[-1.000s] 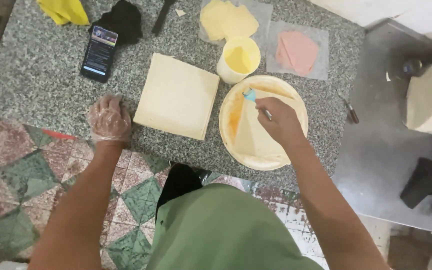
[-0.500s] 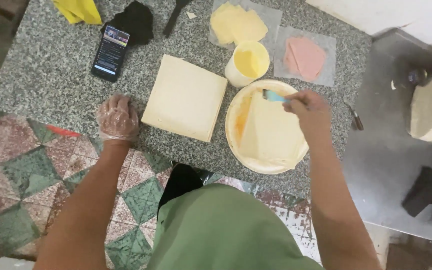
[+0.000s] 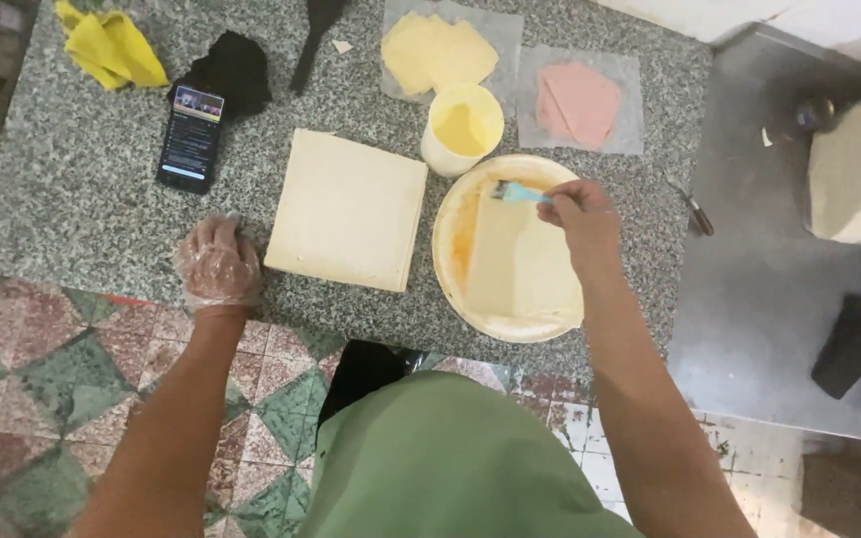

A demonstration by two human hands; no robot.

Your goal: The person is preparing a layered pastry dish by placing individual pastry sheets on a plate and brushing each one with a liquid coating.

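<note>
Speckled grey granite counter: right hand grips blue brush over round cream plate; gloved left hand curled, empty, beside square pale sheet stack; yellow cup near.

Clear plastic glove on left hand, bare arms, green apron

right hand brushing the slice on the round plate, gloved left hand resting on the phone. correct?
Not quite. In the head view the gloved left hand rests on the bare granite counter, apart from the phone, which lies farther up. The rest holds: the right hand holds a blue brush over the slice on the round plate.
</note>
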